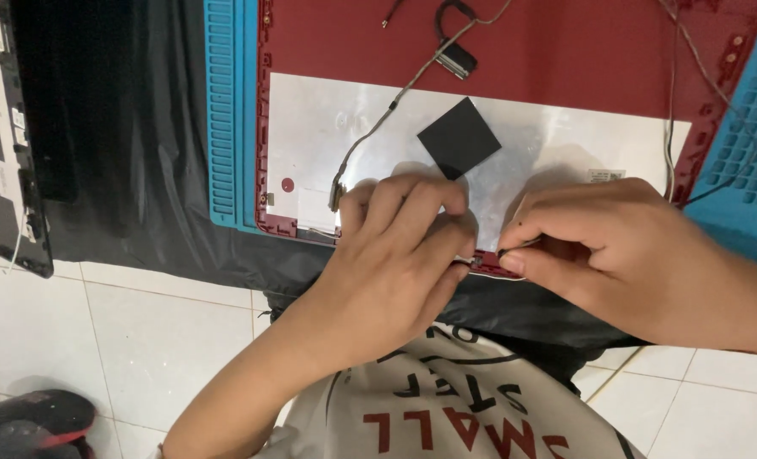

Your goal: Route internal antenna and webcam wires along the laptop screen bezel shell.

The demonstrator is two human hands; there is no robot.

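A dark red laptop lid shell (565,51) lies on a blue mat (224,119), its inside lined with silver foil (336,127) and a black square pad (458,137). My left hand (404,255) and my right hand (599,246) meet at the shell's near edge (489,263). Both pinch a small part there with the fingertips; the part itself is hidden by the fingers. A thin grey cable (395,102) runs from a black connector (457,58) down to the left hand.
A black cloth (132,127) covers the floor to the left, with a black laptop part (5,136) along its edge. White floor tiles (158,340) lie below. A second blue mat (744,144) sits at right. A red and black object (30,421) rests at bottom left.
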